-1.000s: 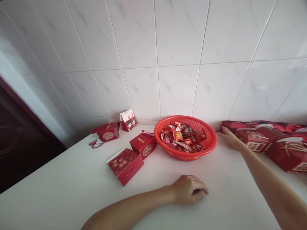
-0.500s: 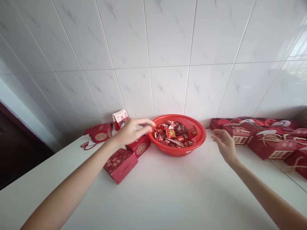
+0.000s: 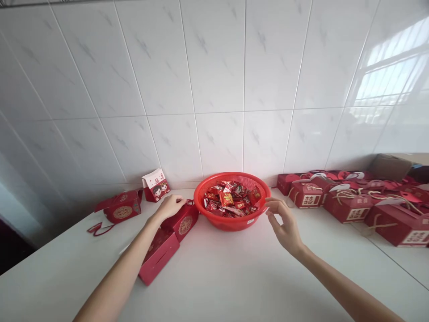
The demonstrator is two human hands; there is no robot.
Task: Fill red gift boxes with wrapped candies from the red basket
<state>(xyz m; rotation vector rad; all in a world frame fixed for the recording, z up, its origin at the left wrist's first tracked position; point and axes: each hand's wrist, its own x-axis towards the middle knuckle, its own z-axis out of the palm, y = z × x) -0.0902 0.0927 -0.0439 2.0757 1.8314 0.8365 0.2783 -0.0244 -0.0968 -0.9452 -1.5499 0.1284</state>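
Note:
My left hand (image 3: 170, 206) reaches over a red gift box (image 3: 185, 224) with a round gold medallion. Its fingers are bent down onto the top of this box, beside the cord, and the fingertips are partly hidden. In front, partly behind my forearm, lies another red gift box (image 3: 159, 259) with a slot in its side. A red plastic basket (image 3: 231, 223) stands by the wall, filled with wrapped candies (image 3: 231, 199). Near its right rim hangs my right hand (image 3: 284, 226), open, fingers curved and thumb apart, with nothing visible in it.
On the left sit a red box (image 3: 122, 208) with a cord and a white-topped carton (image 3: 156, 185) with cartoon figures. Several red boxes (image 3: 348, 208) with twine crowd the right side. Behind them is a brown cardboard box (image 3: 390, 169). A tiled wall (image 3: 221, 89) backs the white table.
My left hand has come down from beside the basket's left rim onto the medallion box. My right hand has moved closer to the basket's right rim. The camera view has shifted.

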